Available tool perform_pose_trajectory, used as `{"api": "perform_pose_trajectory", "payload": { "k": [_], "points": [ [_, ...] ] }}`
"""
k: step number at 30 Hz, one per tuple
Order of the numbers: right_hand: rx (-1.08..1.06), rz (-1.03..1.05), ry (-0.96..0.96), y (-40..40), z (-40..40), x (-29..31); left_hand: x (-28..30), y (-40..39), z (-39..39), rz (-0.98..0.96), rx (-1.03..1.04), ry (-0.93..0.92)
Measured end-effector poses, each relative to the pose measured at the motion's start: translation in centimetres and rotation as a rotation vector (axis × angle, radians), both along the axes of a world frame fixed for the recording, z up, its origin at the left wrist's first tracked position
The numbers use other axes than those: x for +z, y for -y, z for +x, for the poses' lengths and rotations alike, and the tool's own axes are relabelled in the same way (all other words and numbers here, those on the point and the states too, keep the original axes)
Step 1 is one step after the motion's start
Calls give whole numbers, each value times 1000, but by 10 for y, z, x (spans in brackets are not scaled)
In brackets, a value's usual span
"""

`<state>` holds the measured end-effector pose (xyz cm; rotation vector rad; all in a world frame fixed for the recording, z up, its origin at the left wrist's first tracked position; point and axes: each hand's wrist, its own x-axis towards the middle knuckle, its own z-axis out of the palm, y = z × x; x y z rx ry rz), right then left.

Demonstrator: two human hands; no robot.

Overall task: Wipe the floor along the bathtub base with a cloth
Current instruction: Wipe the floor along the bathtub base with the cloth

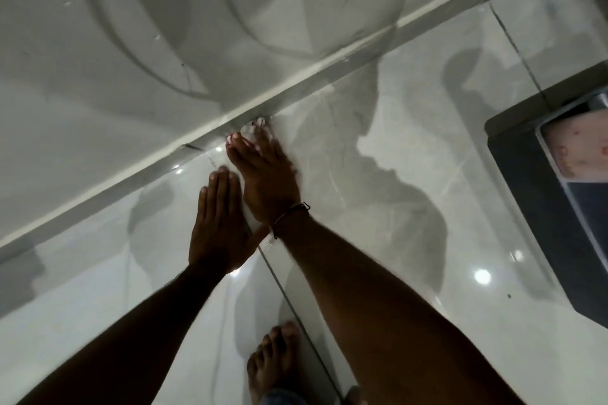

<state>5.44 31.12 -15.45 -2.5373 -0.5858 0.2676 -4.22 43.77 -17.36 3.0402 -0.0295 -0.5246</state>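
Note:
The white bathtub side (131, 82) fills the upper left, and its base strip (296, 82) runs diagonally from lower left to upper right. My right hand (266, 174) lies flat on the glossy tiled floor (411, 148) at that base, pressing a small pale cloth (255, 130) with reddish marks, which shows only past the fingertips. My left hand (217, 223) rests flat on the floor just beside it, fingers together, holding nothing.
A dark bathroom scale (559, 194) with a pale panel sits on the floor at the right edge. My bare foot (273, 362) stands at the bottom centre. A tile joint (289, 293) runs between my forearms. Shadows cross the tub and floor.

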Motion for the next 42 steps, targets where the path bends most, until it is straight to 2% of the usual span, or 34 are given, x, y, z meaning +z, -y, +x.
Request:
{"api": "perform_pose_trajectory", "payload": {
  "k": [3,7,11,13,18,22,25,30,31,32,34,35,36,38,40,42],
  "points": [
    [77,-20,52,19,10,-6,1,0,1,-23,21,-2],
    [-122,18,30,29,19,-7,-1,0,1,-56,44,-1],
    [72,7,115,28,16,-9,-1,2,5,-72,65,27],
    [85,0,124,44,28,-11,0,4,6,-92,88,28],
    [-90,-29,136,112,72,-16,-3,5,6,-103,106,53],
    [-227,-195,117,191,127,-14,-6,6,5,-99,136,50],
    [-375,-252,171,246,172,-8,-10,5,7,-105,150,56],
    [-532,-303,78,303,219,-1,-15,3,6,-76,152,43],
    [-557,-268,80,306,226,5,-16,2,7,-74,155,43],
    [-627,-137,82,305,232,9,-15,3,7,-75,157,45],
    [-845,254,153,293,232,7,-13,5,7,-71,161,61],
    [-904,430,86,280,225,1,-11,7,8,-66,160,64],
    [-903,361,67,265,214,2,-9,8,8,-64,154,61],
    [-729,-31,65,234,190,2,-7,8,9,-79,143,62],
    [-616,-88,47,202,159,-5,-5,8,9,-87,142,65],
    [-572,-23,82,164,127,-8,-5,8,8,-86,126,64]
  ]
}}
